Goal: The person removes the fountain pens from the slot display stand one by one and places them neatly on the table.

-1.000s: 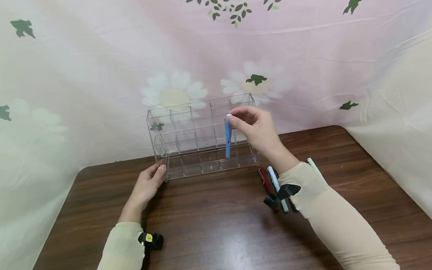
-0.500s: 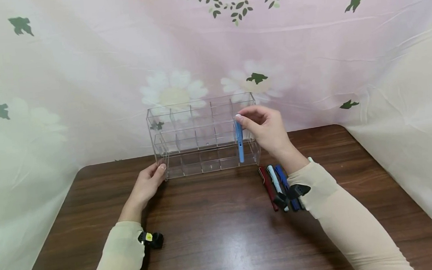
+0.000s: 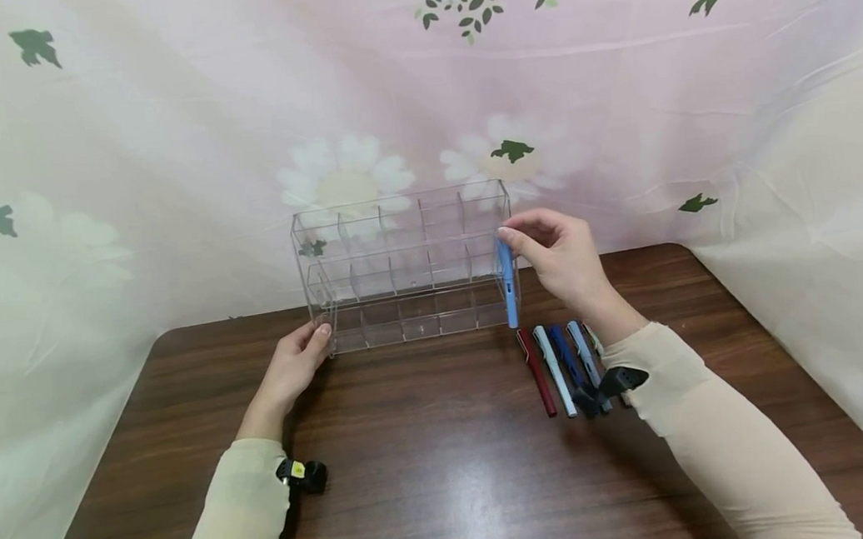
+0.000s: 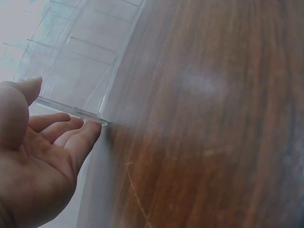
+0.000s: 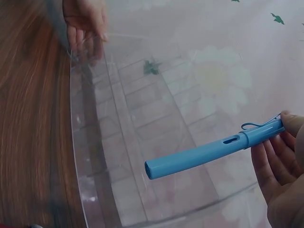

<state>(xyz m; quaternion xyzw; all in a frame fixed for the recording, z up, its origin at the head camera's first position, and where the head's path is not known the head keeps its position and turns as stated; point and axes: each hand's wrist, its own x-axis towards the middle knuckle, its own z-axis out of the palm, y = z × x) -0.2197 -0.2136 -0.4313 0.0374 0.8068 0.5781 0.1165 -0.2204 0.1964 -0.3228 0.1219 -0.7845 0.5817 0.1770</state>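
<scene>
A clear acrylic rack (image 3: 421,330) with tiers of small compartments stands against the back curtain. At its lower left side my left hand (image 3: 299,364) grips the edge, thumb in front and fingers around the side panel (image 4: 71,109). My right hand (image 3: 569,256) pinches a light blue capped pen (image 3: 509,285) by its cap end between thumb and fingers. The pen hangs nearly upright, overlapping the rack's right end in the head view. Its wire clip and a slot in the barrel (image 5: 199,157) show in the right wrist view.
Several pens lie side by side to the right of the rack: dark red (image 3: 536,372), pale blue (image 3: 555,371), dark blue (image 3: 566,354), light blue (image 3: 582,347) and a pale one partly behind the sleeve. The brown wooden table (image 3: 414,454) ends at the curtain behind.
My right hand has carried the light blue pen rightward, from before the rack's compartments to its right end. More pens on the table show now. The left hand keeps its place on the rack.
</scene>
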